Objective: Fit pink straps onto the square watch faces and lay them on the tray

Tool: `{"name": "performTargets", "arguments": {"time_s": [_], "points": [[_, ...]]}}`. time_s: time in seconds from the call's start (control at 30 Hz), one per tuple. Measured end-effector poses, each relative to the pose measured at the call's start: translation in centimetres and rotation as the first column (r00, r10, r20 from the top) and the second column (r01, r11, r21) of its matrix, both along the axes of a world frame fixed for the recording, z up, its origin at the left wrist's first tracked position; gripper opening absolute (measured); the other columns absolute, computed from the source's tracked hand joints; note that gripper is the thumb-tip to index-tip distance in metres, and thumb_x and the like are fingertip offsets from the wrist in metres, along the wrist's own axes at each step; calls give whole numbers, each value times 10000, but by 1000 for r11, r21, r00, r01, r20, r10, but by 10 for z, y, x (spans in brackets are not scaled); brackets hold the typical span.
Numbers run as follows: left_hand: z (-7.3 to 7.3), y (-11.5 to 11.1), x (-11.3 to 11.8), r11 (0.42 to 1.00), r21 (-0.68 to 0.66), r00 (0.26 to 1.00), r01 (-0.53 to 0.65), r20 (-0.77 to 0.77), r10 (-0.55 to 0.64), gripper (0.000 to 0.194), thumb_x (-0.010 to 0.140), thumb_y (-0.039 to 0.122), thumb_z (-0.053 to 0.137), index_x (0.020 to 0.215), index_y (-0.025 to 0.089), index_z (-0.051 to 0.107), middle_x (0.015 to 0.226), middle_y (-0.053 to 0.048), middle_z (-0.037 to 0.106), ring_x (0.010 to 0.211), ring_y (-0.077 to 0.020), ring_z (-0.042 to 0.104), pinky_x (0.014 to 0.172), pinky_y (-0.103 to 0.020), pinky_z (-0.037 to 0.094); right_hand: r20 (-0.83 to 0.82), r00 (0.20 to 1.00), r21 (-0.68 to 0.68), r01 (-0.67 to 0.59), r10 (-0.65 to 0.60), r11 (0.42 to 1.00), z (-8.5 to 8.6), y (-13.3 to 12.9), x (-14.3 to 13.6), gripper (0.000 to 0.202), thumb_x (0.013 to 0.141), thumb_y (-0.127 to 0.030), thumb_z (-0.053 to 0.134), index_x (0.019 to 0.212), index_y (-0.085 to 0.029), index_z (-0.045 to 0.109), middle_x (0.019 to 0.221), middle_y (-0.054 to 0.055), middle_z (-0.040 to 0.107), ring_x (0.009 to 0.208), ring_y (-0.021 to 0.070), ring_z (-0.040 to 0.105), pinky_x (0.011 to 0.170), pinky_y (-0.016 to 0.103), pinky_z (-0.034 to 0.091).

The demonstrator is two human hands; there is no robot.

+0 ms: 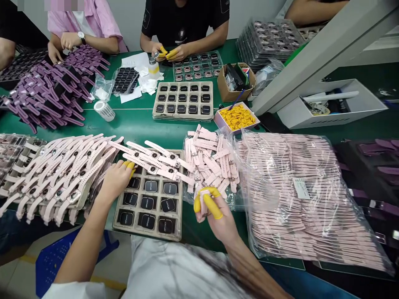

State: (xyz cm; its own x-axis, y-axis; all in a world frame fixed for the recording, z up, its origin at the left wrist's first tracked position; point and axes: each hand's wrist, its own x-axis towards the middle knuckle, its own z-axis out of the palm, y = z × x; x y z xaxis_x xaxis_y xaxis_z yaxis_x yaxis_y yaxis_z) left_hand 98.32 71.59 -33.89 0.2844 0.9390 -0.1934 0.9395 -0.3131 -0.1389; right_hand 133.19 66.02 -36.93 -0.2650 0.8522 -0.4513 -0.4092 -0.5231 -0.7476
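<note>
My right hand (216,211), with yellow finger cots, is closed around a pale pink watch strap (203,202) in front of a heap of loose pink straps (215,160). My left hand (116,178) reaches to the upper left of a beige tray (149,232). Its cot-covered fingers are curled together beside the dark watch faces (151,186); whatever they pinch is hidden. Several strapped pink watches (154,155) lie face down across the tray's far part. Left of that hand, more pink watches (75,153) lie in overlapping rows.
On the right lies a large clear bag (301,189) of pink straps. Beyond the heap stand a box of yellow finger cots (237,118) and another watch tray (183,118). A grey metal post (299,62) slants across the right. Two people work opposite, near purple straps (46,91).
</note>
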Motion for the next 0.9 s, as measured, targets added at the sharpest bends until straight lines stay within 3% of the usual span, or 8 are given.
{"name": "performTargets", "arguments": {"time_s": [0.07,0.13,0.23,0.3,0.4,0.5,0.77,0.9], "points": [[9,-7,6,994,24,987,-110,117,106,267,1010,226,433,1148,137,643,1002,-164,720,999,-340,646,795,-448,522,-2,995,-7,-103,103,995,-6,-8,-6,330,939,-567,636,1006,-252,566,620,-64,507,489,128,470,443,246,330],[17,-22,23,965,-2,885,-261,399,240,255,1001,267,480,1211,170,587,1055,-134,719,979,-291,678,810,-419,561,-34,979,-27,-202,201,979,-7,-14,-11,356,933,-574,639,987,-231,564,662,-45,556,497,111,461,452,237,314],[18,-53,68,956,-177,486,-234,830,273,272,1033,259,436,1301,220,448,1215,-124,688,935,-204,710,831,-381,605,-122,936,-37,-338,331,940,-3,-20,-21,356,953,-560,621,973,-210,559,705,-22,614,517,102,481,477,234,335],[12,-71,100,963,-249,354,-99,896,268,305,1034,224,427,1339,229,430,1215,-127,679,962,-193,709,861,-376,612,-193,898,-29,-409,396,912,2,-22,-26,366,960,-566,612,988,-205,555,688,-26,627,524,101,495,504,236,365],[2,-85,129,967,-243,396,83,898,191,436,1008,180,454,1442,218,429,1291,-149,657,1151,-236,672,975,-408,588,-262,846,-21,-485,464,874,8,-23,-30,415,932,-602,636,1005,-200,564,629,-41,616,524,108,500,530,241,392],[-3,-85,132,968,-185,457,167,885,90,525,1011,142,419,1529,226,392,1440,-161,588,1350,-266,568,1096,-450,522,-262,835,-37,-510,484,860,8,-22,-28,441,901,-623,663,960,-195,577,587,-51,593,478,96,447,506,239,369],[-9,-85,132,985,-104,396,135,917,43,533,1029,158,400,1556,221,360,1366,-164,594,1292,-261,568,1080,-455,518,-353,890,-153,-360,289,920,-1,-25,-30,350,880,-513,717,890,-193,575,481,-82,499,377,77,354,404,226,242],[-6,-86,134,975,-168,402,145,910,97,517,1046,220,373,1562,227,351,1367,-165,541,1269,-272,549,1070,-457,513,-376,906,-228,-295,196,928,0,-25,-32,320,867,-480,717,870,-197,570,442,-93,470,341,76,328,362,222,208]]}}
